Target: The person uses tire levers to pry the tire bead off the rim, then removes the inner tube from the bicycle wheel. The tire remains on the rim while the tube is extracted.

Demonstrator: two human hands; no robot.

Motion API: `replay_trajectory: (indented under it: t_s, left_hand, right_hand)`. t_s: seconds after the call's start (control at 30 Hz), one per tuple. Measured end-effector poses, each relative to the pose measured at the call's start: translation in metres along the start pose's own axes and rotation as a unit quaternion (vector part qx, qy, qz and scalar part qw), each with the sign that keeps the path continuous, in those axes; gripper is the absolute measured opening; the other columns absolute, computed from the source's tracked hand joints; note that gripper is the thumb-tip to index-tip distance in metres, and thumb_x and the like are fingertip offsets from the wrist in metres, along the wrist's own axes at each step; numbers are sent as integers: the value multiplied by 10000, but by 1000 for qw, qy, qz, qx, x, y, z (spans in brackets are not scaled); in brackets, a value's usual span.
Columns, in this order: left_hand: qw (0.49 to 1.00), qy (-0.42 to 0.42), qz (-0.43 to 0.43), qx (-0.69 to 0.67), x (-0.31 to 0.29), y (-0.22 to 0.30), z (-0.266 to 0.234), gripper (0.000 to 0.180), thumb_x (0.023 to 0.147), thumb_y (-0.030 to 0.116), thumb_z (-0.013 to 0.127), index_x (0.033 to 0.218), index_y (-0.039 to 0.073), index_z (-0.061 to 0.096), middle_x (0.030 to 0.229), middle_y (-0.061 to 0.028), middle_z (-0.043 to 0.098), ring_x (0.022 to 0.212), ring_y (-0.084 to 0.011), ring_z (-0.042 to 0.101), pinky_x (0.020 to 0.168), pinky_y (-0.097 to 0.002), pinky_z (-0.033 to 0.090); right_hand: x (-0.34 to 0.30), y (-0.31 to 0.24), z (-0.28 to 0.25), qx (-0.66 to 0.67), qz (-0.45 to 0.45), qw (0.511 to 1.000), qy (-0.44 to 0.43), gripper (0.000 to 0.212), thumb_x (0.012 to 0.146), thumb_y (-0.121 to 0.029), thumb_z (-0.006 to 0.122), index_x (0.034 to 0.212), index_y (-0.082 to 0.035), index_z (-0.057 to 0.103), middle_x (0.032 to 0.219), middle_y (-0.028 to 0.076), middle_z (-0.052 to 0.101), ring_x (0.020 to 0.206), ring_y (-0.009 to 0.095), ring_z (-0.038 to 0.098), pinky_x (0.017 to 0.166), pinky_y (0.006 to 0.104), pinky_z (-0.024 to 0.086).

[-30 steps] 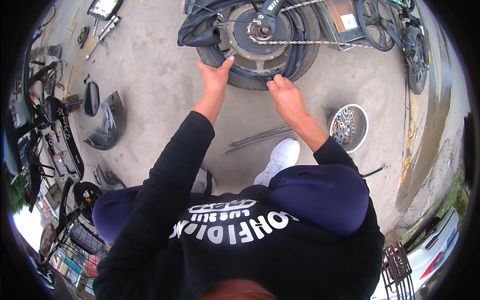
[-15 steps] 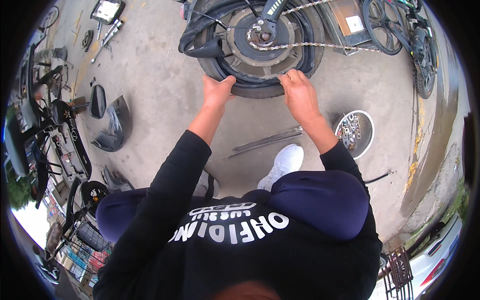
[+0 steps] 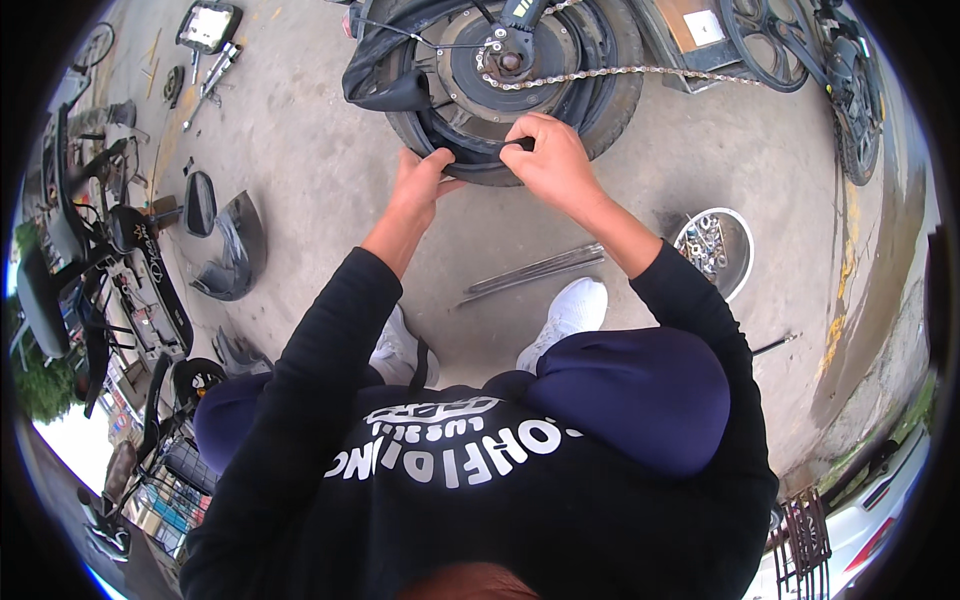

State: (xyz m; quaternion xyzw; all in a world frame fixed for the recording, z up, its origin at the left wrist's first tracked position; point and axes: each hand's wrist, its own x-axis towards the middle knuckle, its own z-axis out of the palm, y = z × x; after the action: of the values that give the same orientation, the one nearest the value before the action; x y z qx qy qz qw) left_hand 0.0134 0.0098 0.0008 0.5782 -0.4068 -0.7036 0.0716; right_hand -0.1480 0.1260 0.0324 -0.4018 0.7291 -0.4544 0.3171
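In front of me is a wheel with a hub motor (image 3: 465,65) and a black tyre (image 3: 618,95). Part of a black inner tube (image 3: 385,95) hangs out over the wheel's left side. My left hand (image 3: 415,190) grips the tyre's near edge, thumb on top and fingers underneath. Just to its right, my right hand (image 3: 558,168) is closed in a pinch on black rubber at the inside of the tyre, which looks like the inner tube. A chain (image 3: 620,73) runs from the hub toward the right.
Long flat metal strips (image 3: 530,273) lie on the ground before my shoes. A white bowl of nuts and bolts (image 3: 715,255) stands at right. A curved black plastic part (image 3: 238,250) and a mirror (image 3: 199,203) lie left, beside a parked scooter (image 3: 140,270).
My right hand has moved left and inward over the tyre, from its near edge to a pinch on the rubber inside. My left hand keeps its grip. The view has shifted slightly.
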Motion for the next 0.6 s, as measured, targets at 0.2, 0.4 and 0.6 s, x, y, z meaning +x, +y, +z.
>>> replay_trajectory:
  t_s: [0.2,0.4,0.6]
  left_hand:
    - [1000,-10,1,1,-6,3,-2,458,857,74,530,1272,-1,351,1155,-156,559,1020,-280,625,842,-451,542]
    - [1000,10,13,-17,-2,-9,4,568,833,112,590,1289,-15,277,1209,-202,493,1059,-301,578,862,-459,526]
    - [999,50,-3,12,-1,-9,16,572,850,153,613,1258,2,242,1256,-209,431,1147,-330,523,912,-514,504]
  right_hand:
    - [8,-41,-33,222,170,960,-27,121,747,-76,620,799,33,607,649,60,580,599,117,511,570,261,418]
    - [-30,0,-44,-141,-61,988,21,113,752,-59,649,837,4,610,817,95,604,709,213,576,605,344,468]
    - [-12,-50,-41,-403,-71,890,-201,202,808,-121,636,963,7,615,915,151,623,824,334,633,697,424,522]
